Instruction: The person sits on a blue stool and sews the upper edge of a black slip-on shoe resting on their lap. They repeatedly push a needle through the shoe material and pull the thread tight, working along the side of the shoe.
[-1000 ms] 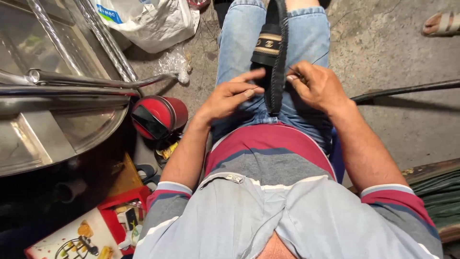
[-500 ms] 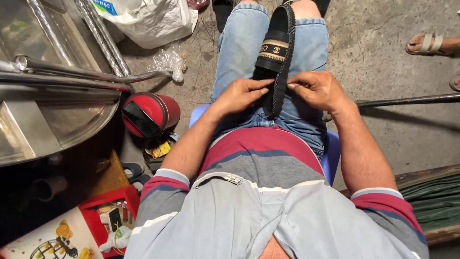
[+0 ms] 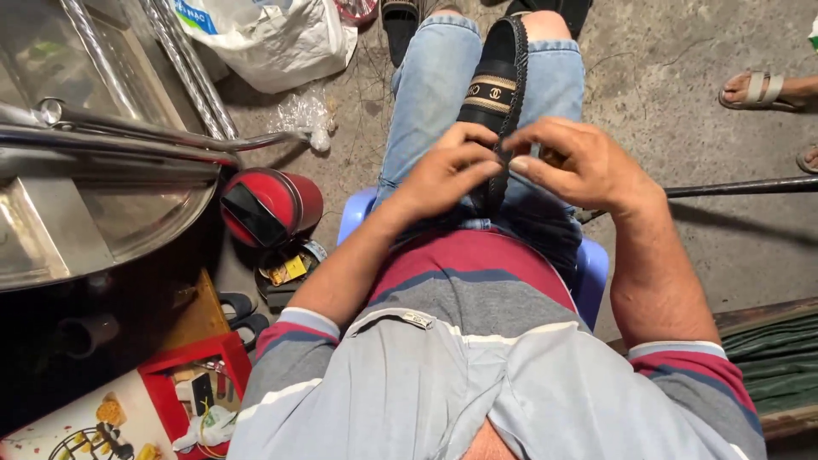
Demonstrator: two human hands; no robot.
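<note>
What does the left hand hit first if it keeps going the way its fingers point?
The left hand points up-right across the lap. Its fingertips already touch the black sandal's edge, so the sandal comes first; just past it are the right hand's fingertips. Depth between them is unclear.

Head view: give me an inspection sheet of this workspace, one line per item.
Surface: bare concrete floor; the person sits on a blue stool.
Job's things: black sandal lying along the lap, sole edge up.
Clutter: red tin, white bag, red box of small tools, scissors.
Grippers: left hand and right hand both pinch the sandal's edge.
Cables: nothing seen.
Surroundings: steel cart to the left, metal rod to the right, another person's sandalled foot.
</note>
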